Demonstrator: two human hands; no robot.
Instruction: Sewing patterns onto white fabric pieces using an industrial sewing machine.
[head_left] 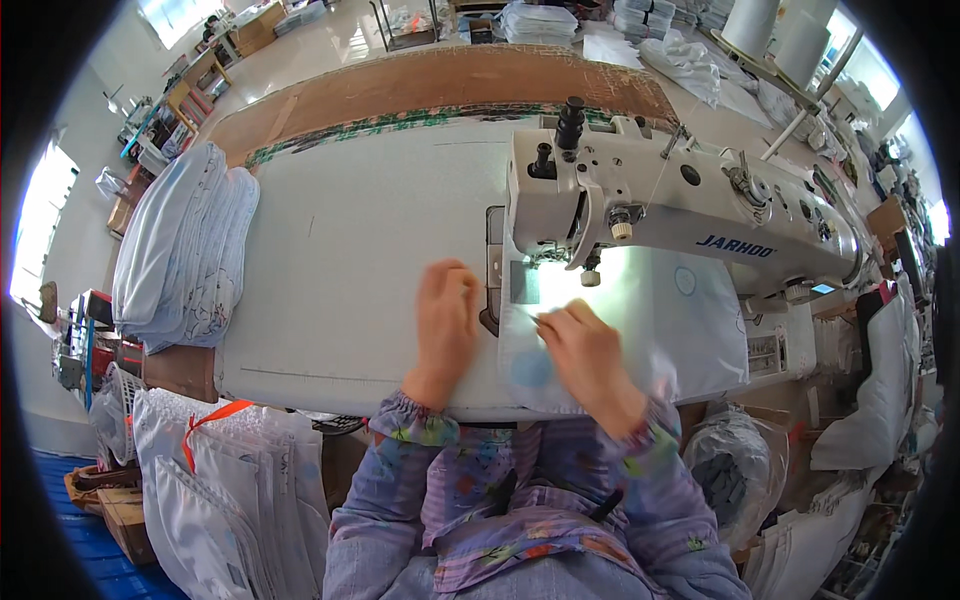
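Under the lit needle area of a white sewing machine (650, 205) lies a piece of white fabric (640, 340) with pale blue round prints. A small grey square patch (524, 284) rests on its left part, near the presser foot. My right hand (590, 355) is over the fabric just below the patch, fingers pinched together; a thin dark tip pokes out of them, too small to name. Left of the fabric, my left hand (445, 325) hovers over the table by the machine's bed edge. Its fingers look bent but are smeared by motion.
A tall stack of folded white fabric pieces (185, 250) stands on the table's left end. More white pieces tied with a red strip (235, 480) hang below the front edge. A plastic bag of grey patches (725, 475) sits low at the right. Thread cones (750, 25) stand behind the machine.
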